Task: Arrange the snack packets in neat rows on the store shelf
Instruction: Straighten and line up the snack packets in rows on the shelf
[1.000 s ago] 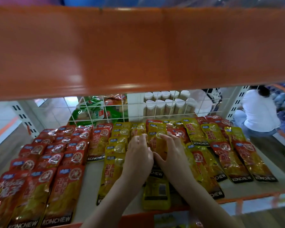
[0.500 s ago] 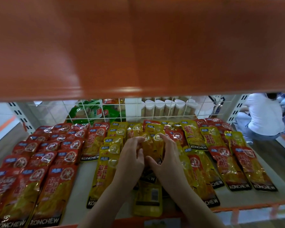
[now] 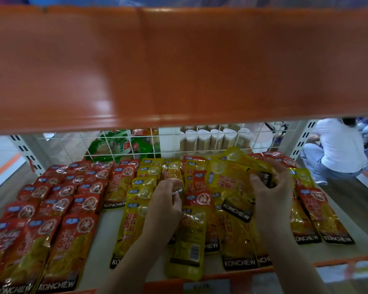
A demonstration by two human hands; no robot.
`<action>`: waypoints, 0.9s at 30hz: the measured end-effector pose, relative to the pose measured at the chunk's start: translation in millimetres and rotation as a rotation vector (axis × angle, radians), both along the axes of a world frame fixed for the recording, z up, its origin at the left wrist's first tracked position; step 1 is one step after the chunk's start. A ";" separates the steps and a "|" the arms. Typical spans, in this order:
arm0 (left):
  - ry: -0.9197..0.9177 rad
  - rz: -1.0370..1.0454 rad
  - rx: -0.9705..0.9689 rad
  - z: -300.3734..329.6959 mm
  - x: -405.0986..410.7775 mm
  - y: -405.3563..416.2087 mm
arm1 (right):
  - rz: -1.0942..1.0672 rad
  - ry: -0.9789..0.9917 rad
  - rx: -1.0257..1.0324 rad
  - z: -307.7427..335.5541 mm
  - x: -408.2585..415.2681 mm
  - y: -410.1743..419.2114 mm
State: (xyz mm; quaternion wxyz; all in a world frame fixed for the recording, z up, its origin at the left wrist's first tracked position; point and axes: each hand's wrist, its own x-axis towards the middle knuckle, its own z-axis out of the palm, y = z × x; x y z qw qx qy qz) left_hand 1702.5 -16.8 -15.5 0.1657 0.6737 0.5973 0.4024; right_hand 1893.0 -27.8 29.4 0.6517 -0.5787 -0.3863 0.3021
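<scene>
Several flat snack packets lie on the pale shelf [image 3: 106,247]. Red packets [image 3: 57,209] sit in overlapping rows on the left. Yellow packets [image 3: 134,219] run down the middle, and a mixed heap lies at centre right. My left hand [image 3: 165,205] pinches the black bottom edge of a yellow packet [image 3: 172,172] in the middle row. My right hand [image 3: 271,187] grips a bunch of yellow packets [image 3: 232,177], lifted and tilted above the heap. One yellow packet [image 3: 187,242] lies back side up at the front edge.
An orange upper shelf [image 3: 179,66] fills the top of the view and hangs low. A white wire grid [image 3: 200,143] closes the back, with green bags and white-lidded jars behind it. More packets [image 3: 319,211] lie at the right. A person in white [image 3: 338,147] crouches beyond.
My hands have parted. The right one has lifted a bunch of yellow packets up and to the right; the left one has shifted left onto a middle-row packet.
</scene>
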 end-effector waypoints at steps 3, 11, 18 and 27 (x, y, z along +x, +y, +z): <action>0.048 -0.022 -0.021 0.1 1.2 1.7 | -0.097 0.006 -0.018 -3.2 25.4 8.5; 0.283 -0.092 -0.046 10.7 13.4 4.2 | -0.106 -0.247 -0.139 -26.8 39.8 21.1; 0.397 -0.126 -0.091 18.6 22.6 11.7 | -0.133 -0.445 -0.114 -29.6 39.8 19.4; 0.425 -0.111 -0.124 16.6 28.3 19.7 | 0.134 -0.651 0.053 -12.0 10.7 11.9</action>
